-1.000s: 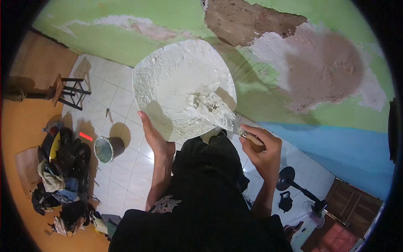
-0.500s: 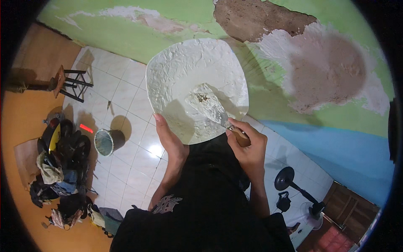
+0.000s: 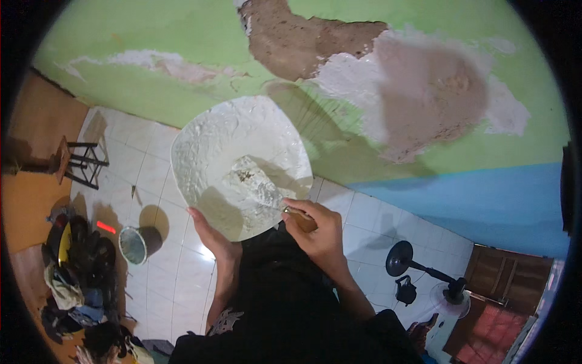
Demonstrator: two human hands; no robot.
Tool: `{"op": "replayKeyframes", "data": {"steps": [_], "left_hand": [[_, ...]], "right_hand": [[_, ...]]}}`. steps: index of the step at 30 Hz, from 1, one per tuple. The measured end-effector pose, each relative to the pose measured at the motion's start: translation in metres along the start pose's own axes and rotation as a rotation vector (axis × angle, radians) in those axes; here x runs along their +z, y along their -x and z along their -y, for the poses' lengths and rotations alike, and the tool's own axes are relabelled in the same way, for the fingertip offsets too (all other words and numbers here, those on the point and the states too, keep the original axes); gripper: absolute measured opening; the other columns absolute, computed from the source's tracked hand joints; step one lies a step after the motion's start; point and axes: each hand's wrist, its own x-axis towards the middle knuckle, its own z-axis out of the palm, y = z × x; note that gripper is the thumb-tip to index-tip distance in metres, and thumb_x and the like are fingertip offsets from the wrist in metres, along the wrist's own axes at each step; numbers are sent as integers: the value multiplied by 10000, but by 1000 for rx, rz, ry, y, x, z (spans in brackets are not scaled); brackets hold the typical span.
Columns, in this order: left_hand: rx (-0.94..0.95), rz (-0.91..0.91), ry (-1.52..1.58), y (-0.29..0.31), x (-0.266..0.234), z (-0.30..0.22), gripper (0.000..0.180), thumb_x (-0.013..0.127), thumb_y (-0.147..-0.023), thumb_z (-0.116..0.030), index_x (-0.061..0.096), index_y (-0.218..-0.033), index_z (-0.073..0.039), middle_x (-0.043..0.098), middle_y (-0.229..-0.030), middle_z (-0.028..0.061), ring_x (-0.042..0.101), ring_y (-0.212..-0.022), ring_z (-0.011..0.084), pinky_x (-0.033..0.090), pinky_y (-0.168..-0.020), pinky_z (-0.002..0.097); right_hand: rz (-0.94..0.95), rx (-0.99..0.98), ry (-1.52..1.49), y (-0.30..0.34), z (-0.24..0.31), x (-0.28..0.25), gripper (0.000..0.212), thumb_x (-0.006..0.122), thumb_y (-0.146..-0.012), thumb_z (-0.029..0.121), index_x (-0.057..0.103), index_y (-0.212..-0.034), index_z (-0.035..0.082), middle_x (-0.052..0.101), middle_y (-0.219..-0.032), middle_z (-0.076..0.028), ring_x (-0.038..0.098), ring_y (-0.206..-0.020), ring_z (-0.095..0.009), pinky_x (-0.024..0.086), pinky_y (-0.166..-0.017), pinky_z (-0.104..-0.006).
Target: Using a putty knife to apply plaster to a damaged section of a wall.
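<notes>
White bowl (image 3: 182, 164), wide and shallow, held in front of the person's body near a green wall (image 3: 163, 36). The left hand (image 3: 216, 241) grips the bowl at its near left edge, thumb lying along the rim; the fingers pass out of sight underneath, and from where I stand their spread cannot be told. The right hand (image 3: 320, 232) is closed around the wooden handle (image 3: 303, 221) of a scraper (image 3: 264, 190), whose smeared blade reaches over the middle of the bowl. Pale paste (image 3: 227, 142) coats the inside nearly to the rim.

Handling: the bowl is probably stiff and, so loaded, heavier toward its far side than a one-edge hold would favour; a palm set well under the base should steady it. The paste looks soft and sticky, likely to make any smeared rim slippery, so a clean stretch of edge is the better grip. The scraper seems light, its blade thin and perhaps springy; the wood offers the dry, sure hold.

Surroundings: on the wall beyond, a bare brown patch (image 3: 303, 42) adjoins a whitish coated area (image 3: 345, 79); a bucket (image 3: 151, 238) stands on the tiled floor (image 3: 176, 267) to the left.
</notes>
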Motion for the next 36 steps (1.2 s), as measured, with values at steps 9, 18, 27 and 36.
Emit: {"op": "replayKeyframes", "data": {"steps": [9, 18, 27, 36], "left_hand": [[24, -4, -5, 28, 12, -12, 713, 366, -1000, -585, 329, -1460, -41, 441, -1408, 130, 441, -1295, 277, 358, -1080, 420], [89, -57, 63, -11, -22, -13, 675, 440, -975, -594, 444, -1376, -51, 528, -1303, 75, 510, -1200, 225, 405, -1025, 384], [177, -46, 35, -11, -52, -28, 658, 409, -990, -587, 438, -1335, -27, 547, -1192, 87, 553, -1064, 199, 461, -895, 349], [199, -83, -54, -1, -53, -30, 704, 434, -952, -649, 504, -1253, -16, 568, -1106, 85, 575, -986, 205, 491, -826, 348]], "right_hand": [[112, 143, -308, 7, 11, -45, 236, 693, -861, 40, 666, -1087, -24, 704, -936, -95, 626, -851, -105, 480, -781, -252], [3, -53, -77, 16, 11, -46, 245, 682, -841, 0, 662, -1083, -31, 708, -829, -109, 611, -788, -70, 480, -708, -232], [114, -105, 79, 19, 26, -34, 270, 730, -779, -5, 682, -1044, -9, 712, -901, -158, 703, -789, -221, 515, -729, -278], [79, -144, 112, 27, 7, 16, 253, 750, -774, 47, 708, -1023, 52, 708, -881, -142, 699, -763, -269, 523, -685, -309]]}}
